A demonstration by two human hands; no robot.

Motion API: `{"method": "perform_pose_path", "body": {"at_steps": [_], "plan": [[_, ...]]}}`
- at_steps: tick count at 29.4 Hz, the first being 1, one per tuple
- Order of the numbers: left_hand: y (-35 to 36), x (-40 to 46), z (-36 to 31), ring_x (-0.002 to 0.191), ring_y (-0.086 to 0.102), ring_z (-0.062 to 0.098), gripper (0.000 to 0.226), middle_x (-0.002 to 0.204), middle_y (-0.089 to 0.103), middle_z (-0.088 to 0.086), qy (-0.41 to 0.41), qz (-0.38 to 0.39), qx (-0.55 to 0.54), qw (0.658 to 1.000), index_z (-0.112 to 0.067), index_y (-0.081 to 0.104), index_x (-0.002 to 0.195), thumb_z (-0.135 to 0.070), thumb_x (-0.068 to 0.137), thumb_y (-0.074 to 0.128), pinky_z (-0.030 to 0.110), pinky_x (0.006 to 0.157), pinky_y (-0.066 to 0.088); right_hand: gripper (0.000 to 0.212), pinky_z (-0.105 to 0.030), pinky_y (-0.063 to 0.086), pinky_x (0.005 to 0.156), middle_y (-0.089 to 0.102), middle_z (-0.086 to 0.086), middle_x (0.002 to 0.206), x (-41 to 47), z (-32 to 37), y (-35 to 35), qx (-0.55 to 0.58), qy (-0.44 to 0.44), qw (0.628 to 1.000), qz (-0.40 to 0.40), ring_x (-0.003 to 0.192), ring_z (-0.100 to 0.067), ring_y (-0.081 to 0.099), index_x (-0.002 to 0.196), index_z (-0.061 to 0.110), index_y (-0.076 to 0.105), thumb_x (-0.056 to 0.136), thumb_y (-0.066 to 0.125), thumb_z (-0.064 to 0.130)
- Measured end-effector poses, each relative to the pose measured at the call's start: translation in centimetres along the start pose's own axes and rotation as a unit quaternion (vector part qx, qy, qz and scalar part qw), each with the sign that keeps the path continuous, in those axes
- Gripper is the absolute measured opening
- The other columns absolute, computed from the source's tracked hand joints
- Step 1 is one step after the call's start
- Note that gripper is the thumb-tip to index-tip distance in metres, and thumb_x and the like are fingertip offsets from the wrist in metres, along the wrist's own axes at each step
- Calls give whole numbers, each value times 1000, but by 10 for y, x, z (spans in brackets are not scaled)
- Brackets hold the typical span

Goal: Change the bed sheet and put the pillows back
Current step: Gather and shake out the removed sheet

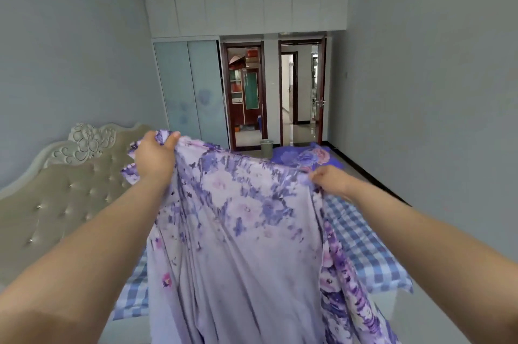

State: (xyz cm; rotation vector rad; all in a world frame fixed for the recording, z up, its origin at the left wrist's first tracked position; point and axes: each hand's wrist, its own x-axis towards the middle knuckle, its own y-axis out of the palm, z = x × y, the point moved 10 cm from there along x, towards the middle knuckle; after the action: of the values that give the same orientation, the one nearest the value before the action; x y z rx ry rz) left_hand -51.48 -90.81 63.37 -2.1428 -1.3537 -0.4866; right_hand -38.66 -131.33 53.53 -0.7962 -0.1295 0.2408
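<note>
A lilac bed sheet with purple and pink flowers (238,231) hangs in front of me, held up by its top edge. My left hand (155,157) grips the upper left corner, raised beside the headboard. My right hand (330,179) pinches the edge lower down on the right. The sheet drapes over the bed, whose blue-and-white checked cover (364,248) shows on the right and at the lower left. A darker purple floral piece of bedding (305,157) lies on the far side of the bed. I cannot pick out any pillow.
A padded beige headboard (64,189) with a carved top stands at the left. A wardrobe with frosted sliding doors (190,91) is at the far wall, beside two open doorways. A small bin (266,146) sits on the floor near them. Tiled floor runs along the right.
</note>
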Motion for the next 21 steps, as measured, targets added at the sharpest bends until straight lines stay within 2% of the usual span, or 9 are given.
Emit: {"method": "perform_pose_path", "body": {"at_steps": [3, 6, 8, 11, 13, 15, 17, 19, 21], "plan": [[-12, 9, -20, 70, 45, 29, 46, 71, 48, 6, 21, -45, -35, 998, -8, 48, 84, -53, 84, 58, 34, 61, 29, 19, -35, 45, 77, 54, -9, 80, -4, -14, 30, 253, 35, 966, 47, 75, -21, 51, 84, 11, 55, 99, 46, 17], [12, 9, -28, 85, 56, 36, 49, 84, 58, 13, 65, 42, 56, 995, -6, 55, 99, -54, 86, 56, 37, 66, 36, 15, -28, 44, 65, 53, -6, 75, 2, -10, -19, 339, 25, 939, -51, 67, -19, 50, 82, 9, 55, 92, 44, 8], [41, -3, -21, 99, 58, 39, 55, 105, 63, 22, 94, 133, 130, 978, -2, 56, 113, -51, 89, 55, 39, 75, 41, 22, -25, 36, 50, 50, -6, 73, -4, 10, -85, 255, -37, 946, -195, 65, -18, 47, 77, 6, 53, 94, 41, 12], [62, -23, -1, 107, 56, 39, 56, 117, 61, 25, 80, 202, 144, 965, -1, 55, 121, -48, 92, 52, 39, 81, 43, 25, -28, 30, 58, 50, 0, 76, -19, 63, -137, 90, -159, 939, -291, 69, -15, 45, 85, 8, 50, 99, 38, 24], [55, -23, 5, 97, 58, 39, 44, 103, 63, 25, 63, 175, 109, 976, -1, 58, 102, -43, 94, 52, 37, 72, 38, 20, -30, 31, 57, 52, 2, 74, -23, 82, -136, -33, -195, 938, -284, 67, -17, 49, 88, 15, 44, 100, 37, 28], [32, -12, 1, 84, 55, 37, 37, 83, 57, 21, 40, 107, 52, 992, -4, 50, 83, -40, 94, 52, 35, 66, 31, 12, -31, 36, 59, 57, 0, 82, -20, 75, -117, -137, -202, 936, -255, 70, -24, 54, 100, 19, 45, 100, 39, 28], [6, 2, -22, 73, 47, 32, 37, 75, 48, 14, 52, 32, 13, 998, -8, 43, 79, -41, 94, 51, 35, 62, 27, 16, -31, 37, 61, 56, 3, 86, -14, 54, -88, -156, -174, 948, -216, 73, -22, 55, 109, 19, 47, 98, 45, 31], [-14, 11, -58, 66, 38, 26, 38, 70, 43, 8, 100, -25, -10, 995, -12, 39, 78, -44, 93, 50, 35, 58, 23, 20, -30, 35, 61, 55, -1, 80, -4, 33, -56, -145, -126, 969, -155, 75, -25, 58, 88, 17, 49, 98, 47, 34], [-23, 13, -91, 62, 32, 24, 39, 65, 38, 4, 145, -46, -35, 988, -14, 34, 75, -47, 92, 49, 36, 54, 17, 31, -31, 34, 63, 54, -5, 75, -1, 26, -46, -127, -111, 974, -153, 76, -27, 54, 74, 16, 44, 99, 45, 35]]}}
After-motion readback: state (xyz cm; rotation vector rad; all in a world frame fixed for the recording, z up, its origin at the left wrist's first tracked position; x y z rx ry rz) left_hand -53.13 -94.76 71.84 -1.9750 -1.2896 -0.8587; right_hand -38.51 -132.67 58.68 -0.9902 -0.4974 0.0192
